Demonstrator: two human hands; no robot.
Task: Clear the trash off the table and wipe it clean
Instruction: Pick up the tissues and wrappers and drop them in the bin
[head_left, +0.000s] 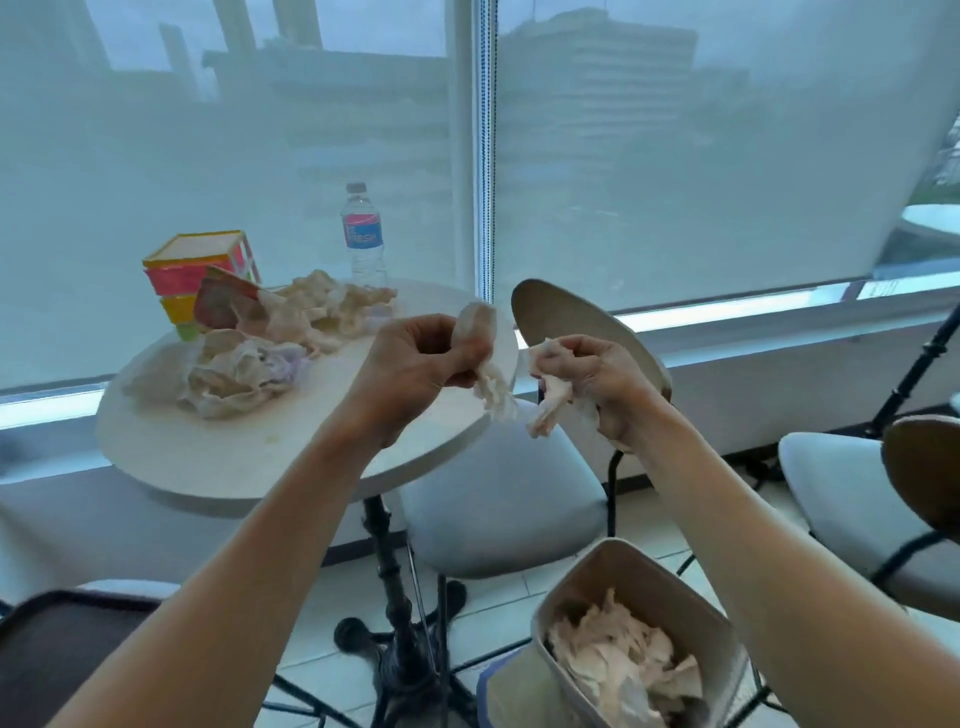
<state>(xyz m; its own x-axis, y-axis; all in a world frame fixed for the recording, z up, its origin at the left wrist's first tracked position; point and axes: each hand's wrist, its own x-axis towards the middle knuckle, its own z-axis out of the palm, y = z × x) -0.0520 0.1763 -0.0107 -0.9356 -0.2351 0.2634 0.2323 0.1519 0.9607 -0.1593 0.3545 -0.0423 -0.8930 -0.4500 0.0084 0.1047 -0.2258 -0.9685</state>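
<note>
My left hand grips a crumpled paper tissue over the right edge of the round white table. My right hand grips another crumpled tissue piece just past the table edge, above a chair. The two pieces hang apart. On the table lie a large crumpled wad of paper and a second heap of paper behind it. A bin on the floor at the lower right holds crumpled tissues.
A colourful box, a reddish packet and a water bottle stand at the table's back. A grey-seated chair sits right of the table, another chair further right. A dark tray lies at the lower left. Blinds cover the window.
</note>
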